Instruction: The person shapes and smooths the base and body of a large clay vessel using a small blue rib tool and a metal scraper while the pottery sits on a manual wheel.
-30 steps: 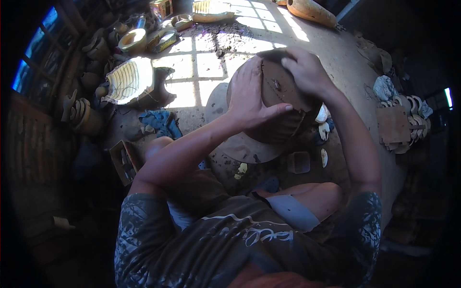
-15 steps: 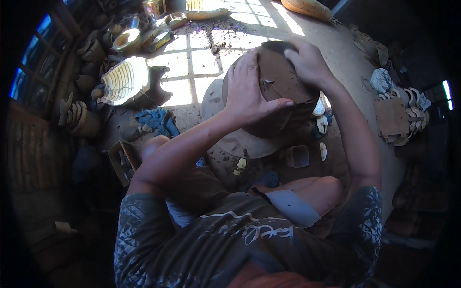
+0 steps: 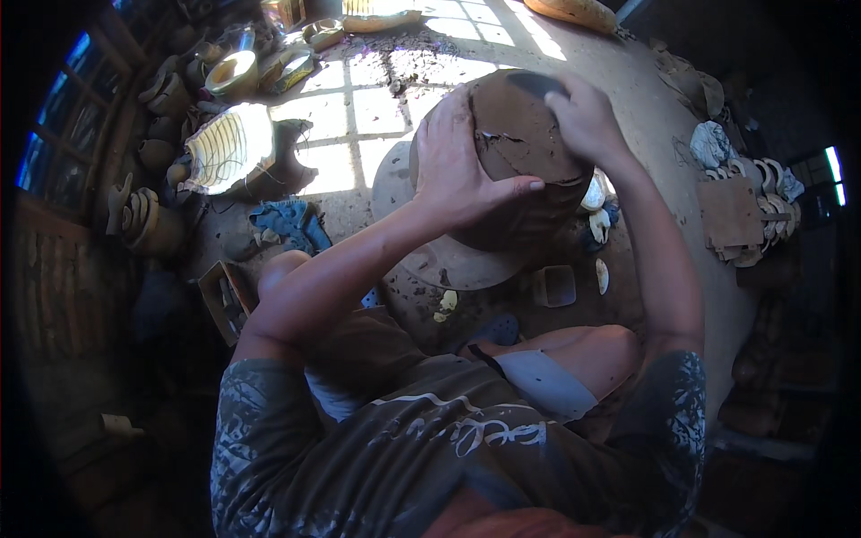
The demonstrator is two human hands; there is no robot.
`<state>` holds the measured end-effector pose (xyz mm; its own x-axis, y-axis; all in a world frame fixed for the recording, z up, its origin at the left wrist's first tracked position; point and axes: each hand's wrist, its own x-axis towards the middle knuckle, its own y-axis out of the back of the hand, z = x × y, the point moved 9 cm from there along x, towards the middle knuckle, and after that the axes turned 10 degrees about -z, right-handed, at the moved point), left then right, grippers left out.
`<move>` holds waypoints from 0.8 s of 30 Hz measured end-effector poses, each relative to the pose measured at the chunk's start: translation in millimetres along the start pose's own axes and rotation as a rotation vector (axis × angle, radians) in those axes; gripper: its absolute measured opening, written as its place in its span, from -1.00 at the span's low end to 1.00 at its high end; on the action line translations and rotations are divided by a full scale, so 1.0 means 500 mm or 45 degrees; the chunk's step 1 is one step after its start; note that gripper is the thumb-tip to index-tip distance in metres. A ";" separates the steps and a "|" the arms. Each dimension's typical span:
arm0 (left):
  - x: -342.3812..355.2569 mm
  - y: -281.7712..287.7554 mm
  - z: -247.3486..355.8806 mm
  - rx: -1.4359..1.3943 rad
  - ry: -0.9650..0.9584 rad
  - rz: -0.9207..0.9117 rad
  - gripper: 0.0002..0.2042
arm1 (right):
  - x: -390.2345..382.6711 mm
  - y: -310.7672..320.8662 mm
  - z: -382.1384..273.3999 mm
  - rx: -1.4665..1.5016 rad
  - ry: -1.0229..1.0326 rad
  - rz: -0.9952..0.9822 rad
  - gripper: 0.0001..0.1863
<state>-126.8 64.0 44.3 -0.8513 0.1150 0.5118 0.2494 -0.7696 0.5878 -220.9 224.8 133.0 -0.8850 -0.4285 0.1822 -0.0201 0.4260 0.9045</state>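
A large brown clay form [image 3: 523, 143] with a rounded, flattish top stands on a round disc [image 3: 453, 269] in front of me. Cracks and a ragged seam run across its top. My left hand [image 3: 456, 170] lies against its left side, fingers together and stretched along the clay, thumb spread toward the near edge. At the far right rim my right hand [image 3: 587, 115] is closed, slightly smeared by motion. From its fingers juts a dark, flat, blade-like tool [image 3: 536, 85], pressed near the clay's top; its exact kind is unclear.
Left of the disc lie a blue cloth [image 3: 291, 224], a ribbed pale curved piece [image 3: 230, 148] and a wooden box [image 3: 224, 300]. A small clear tub [image 3: 556, 287] sits nearer me. Clay crumbs [image 3: 404, 67] litter the floor beyond. Stacked pieces [image 3: 744, 211] stand at the right.
The cracked patch on the clay's top has shifted up and left, and the crack looks wider. My right hand with the dark tool has moved slightly right; my left hand keeps its hold place.
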 end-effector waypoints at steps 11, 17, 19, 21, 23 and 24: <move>-0.007 0.004 0.002 -0.014 -0.081 -0.015 0.45 | -0.013 0.044 0.046 -0.089 -0.028 0.041 -0.66; -0.010 0.001 -0.006 0.021 -0.074 0.029 0.39 | -0.109 -0.024 -0.060 -0.028 0.045 -0.033 -0.67; -0.004 -0.002 -0.024 -0.011 -0.095 0.027 0.40 | -0.132 -0.029 -0.101 0.015 0.155 -0.052 -0.67; 0.002 -0.001 -0.036 -0.042 -0.096 0.006 0.40 | -0.133 -0.024 -0.118 0.075 0.111 -0.177 -0.65; 0.011 0.000 -0.040 -0.070 -0.083 -0.033 0.40 | -0.105 0.005 -0.064 0.064 -0.017 -0.100 -0.63; 0.015 0.006 -0.039 -0.103 -0.087 -0.052 0.39 | -0.079 0.021 -0.028 0.063 -0.074 -0.067 -0.62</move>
<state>-141.6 50.2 37.7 -0.8259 0.1876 0.5316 0.1746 -0.8115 0.5576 -179.9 235.0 140.5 -0.9076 -0.4051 0.1106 -0.0891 0.4432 0.8920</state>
